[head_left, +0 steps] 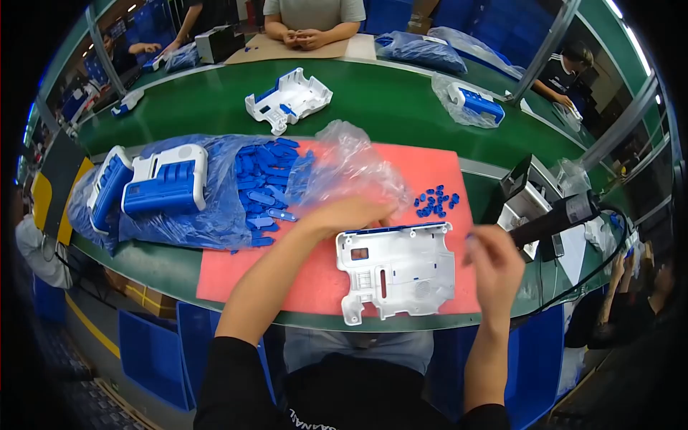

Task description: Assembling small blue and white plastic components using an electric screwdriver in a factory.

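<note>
A white plastic housing (416, 261) with a blue strip along its far edge stands in front of me on a pink mat (236, 276), its hollow inside showing. My left hand (355, 213) is closed at that far edge, its fingers partly hidden behind the housing. Just right of the housing, my right hand (496, 261) is slightly blurred, its fingers pinched on a small blue plastic piece (469, 236). Several similar small blue pieces (436, 202) lie loose on the mat beyond. Flat blue plastic parts (265, 179) spill from a clear bag at the left.
Two blue-and-white casings (165, 183) rest on the bag. A black-handled tool (555, 221) with a cable is at right, beside a metal box (527, 193). On the green conveyor (373, 93) sit another housing (290, 99) and a bagged one (476, 106). Across it, a person's hands (304, 38).
</note>
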Available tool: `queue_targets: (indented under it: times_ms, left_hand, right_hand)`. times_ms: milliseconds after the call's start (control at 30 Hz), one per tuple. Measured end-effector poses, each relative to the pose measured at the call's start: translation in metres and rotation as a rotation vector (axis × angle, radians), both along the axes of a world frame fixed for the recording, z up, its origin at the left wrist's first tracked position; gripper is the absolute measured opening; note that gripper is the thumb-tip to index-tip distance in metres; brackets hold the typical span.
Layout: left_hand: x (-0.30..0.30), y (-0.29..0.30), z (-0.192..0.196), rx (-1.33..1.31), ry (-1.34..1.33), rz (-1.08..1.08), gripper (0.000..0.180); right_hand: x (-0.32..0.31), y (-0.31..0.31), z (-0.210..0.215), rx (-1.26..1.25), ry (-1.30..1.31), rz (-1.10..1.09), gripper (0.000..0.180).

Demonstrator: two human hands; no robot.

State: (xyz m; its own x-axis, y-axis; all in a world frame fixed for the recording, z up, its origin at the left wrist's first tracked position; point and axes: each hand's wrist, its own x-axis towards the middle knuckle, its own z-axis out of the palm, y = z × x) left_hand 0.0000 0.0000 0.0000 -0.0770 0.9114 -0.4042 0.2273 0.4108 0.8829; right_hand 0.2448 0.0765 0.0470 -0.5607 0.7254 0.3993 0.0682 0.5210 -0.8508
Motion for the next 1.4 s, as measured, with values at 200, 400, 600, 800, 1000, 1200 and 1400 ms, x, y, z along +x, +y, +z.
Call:
queue_targets:
  times_ms: [200,400,600,800,1000,1200,1400]
  left_hand:
    - [0.014,-0.047,-0.003,0.788,0.002,0.682,0.026]
    - [-0.001,-0.138,-0.013,0.926,0.431,0.944,0.01]
    - [-0.018,-0.167,-0.033,0.676,1.248,0.573,0.018]
    - [-0.03,-0.124,-0.036,0.54,1.517,0.32,0.025]
    - [-0.045,-0.115,-0.037,0.549,1.643,0.158,0.023]
    - [-0.039,-0.111,-0.057,0.622,1.824,0.064,0.028]
    - [-0.033,-0.116,-0.036,0.637,1.784,0.057,0.024]
  right_hand:
    - [-0.042,-0.047,-0.044,-0.144,-0.419,0.407,0.012]
    - [-0.032,-0.047,-0.055,-0.036,-0.387,0.258,0.009]
    - [-0.037,-0.047,-0.036,-0.042,-0.464,0.291,0.008]
    - [-0.036,-0.037,-0.03,-0.177,-0.63,0.289,0.009]
    - [-0.042,-0.031,-0.04,-0.06,-0.601,0.348,0.014]
    - [-0.033,-0.045,-0.031,0.202,-0.538,0.242,0.016]
    - [-0.025,-0.049,-0.038,0.312,-0.501,0.344,0.014]
